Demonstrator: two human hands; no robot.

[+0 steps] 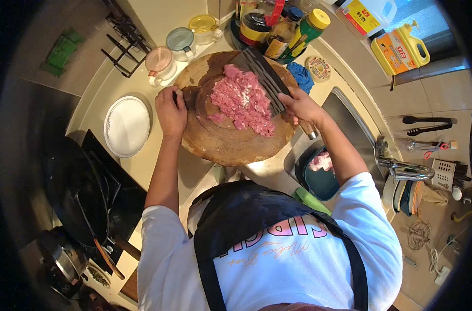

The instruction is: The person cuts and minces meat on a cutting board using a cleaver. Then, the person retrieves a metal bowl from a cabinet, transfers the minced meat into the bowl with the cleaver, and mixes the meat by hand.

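A round wooden chopping board (236,149) lies before me on the counter, its near edge towards my apron. A heap of minced raw meat (243,97) spreads over its middle and right. My right hand (304,105) grips a cleaver (265,77) where blade and wooden handle meet. The broad dark blade, streaked with wet marks, leans along the right side of the meat. On the board's left rim rests my left hand (171,112), fingers curled onto the edge; its fingertips are partly hidden.
Left stand a white plate (127,126) and a black wok (76,190) on the stove. Lidded jars (180,42) and sauce bottles (277,31) line the back. To the right, the sink (345,112) holds a dark basin (321,186) with raw meat; a blue cloth (300,77) lies behind.
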